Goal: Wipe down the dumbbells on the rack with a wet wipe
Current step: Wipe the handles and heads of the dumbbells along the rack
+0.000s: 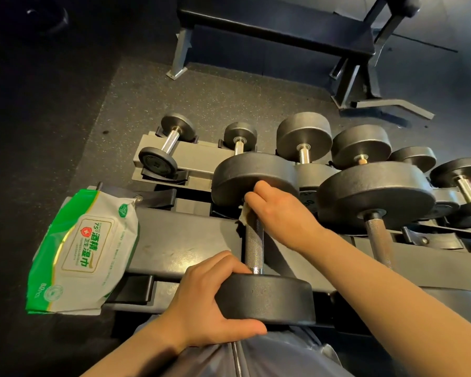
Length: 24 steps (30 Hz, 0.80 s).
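With the left hand (210, 300) gripping the near head to steady the dumbbell (256, 240) on the rack (180, 246), the right hand (278, 210), clenching the wet wipe (244, 214) around the knurled handle's far end, should probably draw it toward the left hand, twisting.

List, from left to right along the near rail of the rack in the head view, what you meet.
Wet wipe pack → left hand → dumbbell being wiped → right hand → next large dumbbell.
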Available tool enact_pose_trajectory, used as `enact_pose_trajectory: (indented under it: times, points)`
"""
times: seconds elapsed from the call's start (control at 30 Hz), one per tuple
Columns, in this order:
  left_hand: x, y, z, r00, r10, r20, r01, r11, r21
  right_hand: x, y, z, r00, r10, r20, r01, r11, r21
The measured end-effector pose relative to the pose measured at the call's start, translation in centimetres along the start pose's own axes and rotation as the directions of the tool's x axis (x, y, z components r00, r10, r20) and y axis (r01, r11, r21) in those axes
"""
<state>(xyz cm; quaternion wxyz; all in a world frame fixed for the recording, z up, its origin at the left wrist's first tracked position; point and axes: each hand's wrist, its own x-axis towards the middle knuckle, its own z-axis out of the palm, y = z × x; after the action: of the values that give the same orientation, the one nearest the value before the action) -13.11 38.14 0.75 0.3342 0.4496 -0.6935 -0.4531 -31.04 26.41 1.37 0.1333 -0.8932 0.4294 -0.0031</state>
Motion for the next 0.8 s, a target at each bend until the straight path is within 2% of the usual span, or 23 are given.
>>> enact_pose_trajectory:
  times: [0.2,0.33,0.5,0.57,0.6,0.67,0.73,0.8]
  points:
    - [0.2,0.4,-0.1,1.0,0.002,-0.016,-0.002,1.0,0.017,-0.6,0.1,-1.2,0.997,0.015,0.072,-0.026,0.987,0.156]
    - [0.1,0.5,0.0,1.0,-0.004,-0.022,0.005,1.0,0.024,-0.4,-0.2,-1.0,0.994,-0.011,0.107,-0.003,0.992,0.13]
    - [0.1,0.6,0.2,1.0,-0.01,-0.023,0.011,1.0,0.028,-0.4,0.2,-2.0,0.98,0.055,0.19,-0.108,0.953,0.282]
    - [0.0,0.6,0.1,1.0,-0.015,-0.025,0.015,1.0,0.006,-0.3,0.5,-2.7,0.959,0.033,0.28,-0.128,0.937,0.326]
    - [0.0,0.7,0.1,1.0,-0.02,-0.024,0.02,1.0,-0.008,-0.2,0.6,-3.0,0.94,0.016,0.342,-0.126,0.945,0.302]
    - [0.1,0.9,0.0,0.999,-0.036,-0.021,0.036,0.999,-0.014,0.2,0.3,-3.4,0.903,-0.029,0.428,-0.035,0.989,0.141]
    - [0.2,0.9,0.0,0.999,-0.04,-0.017,0.04,0.999,-0.005,0.5,0.0,-3.4,0.899,-0.075,0.431,0.091,0.996,-0.018]
    - [0.3,0.8,-0.1,0.999,-0.042,-0.017,0.042,0.999,0.002,0.6,0.0,-3.4,0.91,-0.12,0.397,0.168,0.982,-0.087]
